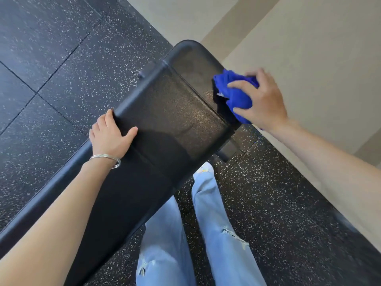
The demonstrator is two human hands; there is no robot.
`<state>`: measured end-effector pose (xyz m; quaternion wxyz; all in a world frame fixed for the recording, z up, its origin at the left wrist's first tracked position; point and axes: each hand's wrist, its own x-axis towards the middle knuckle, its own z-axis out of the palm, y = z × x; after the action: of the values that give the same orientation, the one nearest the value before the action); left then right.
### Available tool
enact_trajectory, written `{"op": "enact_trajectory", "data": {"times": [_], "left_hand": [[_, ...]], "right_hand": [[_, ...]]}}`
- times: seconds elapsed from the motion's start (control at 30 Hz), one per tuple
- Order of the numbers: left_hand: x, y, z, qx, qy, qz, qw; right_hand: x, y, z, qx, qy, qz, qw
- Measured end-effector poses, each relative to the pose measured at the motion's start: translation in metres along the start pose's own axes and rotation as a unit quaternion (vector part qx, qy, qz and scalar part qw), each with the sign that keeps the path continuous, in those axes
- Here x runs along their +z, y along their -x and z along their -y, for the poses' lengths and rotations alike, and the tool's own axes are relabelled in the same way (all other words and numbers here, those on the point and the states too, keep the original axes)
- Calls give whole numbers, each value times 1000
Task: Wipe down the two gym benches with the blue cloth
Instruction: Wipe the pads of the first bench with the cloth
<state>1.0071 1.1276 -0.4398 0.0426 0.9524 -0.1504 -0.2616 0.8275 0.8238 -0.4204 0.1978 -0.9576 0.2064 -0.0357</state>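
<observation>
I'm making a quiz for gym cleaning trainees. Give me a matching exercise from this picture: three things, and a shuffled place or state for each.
Things:
1. left hand
2. right hand
3. silver bangles

Places or states:
a. grips the blue cloth
b. worn on a wrist
c. rests on the edge of the bench

Pairs: 1-c, 2-a, 3-b.

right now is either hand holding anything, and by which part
The right hand grips the blue cloth, bunched into a wad, round its right side. The left hand holds nothing; it rests on the left edge of the bench.
</observation>
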Motion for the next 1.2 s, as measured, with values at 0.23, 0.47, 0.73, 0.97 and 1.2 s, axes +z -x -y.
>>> {"op": "enact_trajectory", "data": {"times": [0.23,0.47,0.73,0.97,1.2], "left_hand": [[-4,-2,3,1,1,16,1000],[-2,-3,6,2,6,13,1000],[-5,0,8,13,4,26,1000],[1,5,5,8,23,0,1000],[8,6,8,10,46,-30,998]], "right_hand": [[33,-43,56,-81,44,57,994],[57,-138,91,-95,103,56,989],[53,-155,78,-88,15,51,995],[30,-121,23,75,-75,15,994],[21,-34,-5,130,-50,-20,990]]}}
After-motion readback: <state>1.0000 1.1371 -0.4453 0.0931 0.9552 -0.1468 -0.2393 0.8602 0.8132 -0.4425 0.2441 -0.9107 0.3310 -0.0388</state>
